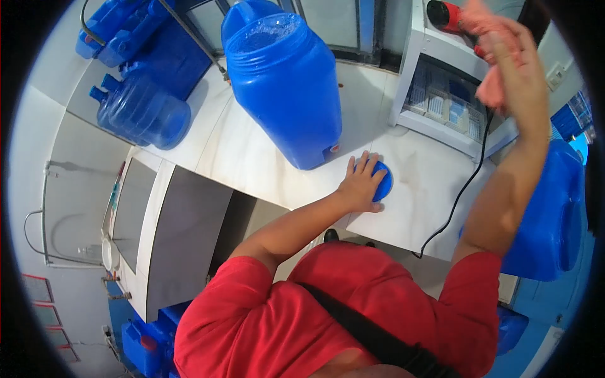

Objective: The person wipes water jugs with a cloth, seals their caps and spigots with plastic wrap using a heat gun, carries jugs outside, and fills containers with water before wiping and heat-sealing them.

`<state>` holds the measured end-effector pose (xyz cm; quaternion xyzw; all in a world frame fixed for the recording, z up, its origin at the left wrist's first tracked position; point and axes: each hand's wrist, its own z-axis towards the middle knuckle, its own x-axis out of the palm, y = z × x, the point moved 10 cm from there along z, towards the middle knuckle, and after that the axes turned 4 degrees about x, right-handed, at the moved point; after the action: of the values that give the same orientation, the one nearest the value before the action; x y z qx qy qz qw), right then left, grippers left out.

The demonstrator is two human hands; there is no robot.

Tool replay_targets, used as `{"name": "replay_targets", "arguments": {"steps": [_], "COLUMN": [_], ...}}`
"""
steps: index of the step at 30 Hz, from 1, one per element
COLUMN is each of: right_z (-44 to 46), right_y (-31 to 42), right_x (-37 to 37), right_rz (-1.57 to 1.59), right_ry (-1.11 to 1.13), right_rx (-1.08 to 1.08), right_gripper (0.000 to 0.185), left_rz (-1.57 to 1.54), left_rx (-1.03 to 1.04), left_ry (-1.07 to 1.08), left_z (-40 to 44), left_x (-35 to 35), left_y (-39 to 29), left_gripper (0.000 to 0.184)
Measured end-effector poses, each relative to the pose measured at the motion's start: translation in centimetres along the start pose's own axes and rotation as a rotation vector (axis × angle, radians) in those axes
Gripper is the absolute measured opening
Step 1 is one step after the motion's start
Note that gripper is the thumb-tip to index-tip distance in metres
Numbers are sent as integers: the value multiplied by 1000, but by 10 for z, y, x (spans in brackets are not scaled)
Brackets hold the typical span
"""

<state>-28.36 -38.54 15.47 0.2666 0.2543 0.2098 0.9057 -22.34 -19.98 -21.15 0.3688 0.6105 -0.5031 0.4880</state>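
Note:
My left hand lies on a round blue cap on the counter, fingers spread over it and thumb at its near side. Just beyond stands a large blue water jug, its threaded mouth uncapped and its handle at the back. Up at the right, my right hand is closed around a crumpled pink cloth, slightly blurred. Close behind the cloth, a red and black heat gun-like tool sits on top of a white cabinet; the cloth partly hides it.
The white glass-fronted cabinet stands on the marbled counter. A black cord hangs over the counter's front edge. A clear blue bottle and several blue jugs are at the left. Another blue jug stands right of my arm.

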Motion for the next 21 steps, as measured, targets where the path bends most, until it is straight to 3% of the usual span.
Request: {"name": "replay_targets", "arguments": {"steps": [2,4,6,8,9,11,14,20,21], "right_z": [-35,-53,-66,-72,-68,-80,-66,-51,-41], "right_y": [17,46,53,89,96,126,124,93,73], "right_x": [65,115,159,180,198,218,229,212,209], "right_rz": [128,2,164,30,36,-39,33,17,81], "right_ry": [100,161,153,-80,-82,-208,-190,-323,-275], "right_rx": [161,-196,-240,-573,-576,-782,-604,-630,-520], "right_gripper": [22,17,14,15,15,22,27,21,19], "left_rz": [-69,-133,-208,-224,-245,-259,-292,-309,-327], "left_rx": [11,29,30,26,30,5,-54,-195,-223], "left_ry": [-48,-100,-123,-137,-152,-192,-266,-421,-469], "left_z": [-4,-10,-20,-28,-32,-43,-66,-136,-151], "left_x": [-8,-20,-31,-41,-45,-49,-58,-75,-77], "left_y": [-6,-13,-17,-19,-19,-12,1,45,56], "left_gripper": [94,92,89,90,90,89,87,81,80]}}
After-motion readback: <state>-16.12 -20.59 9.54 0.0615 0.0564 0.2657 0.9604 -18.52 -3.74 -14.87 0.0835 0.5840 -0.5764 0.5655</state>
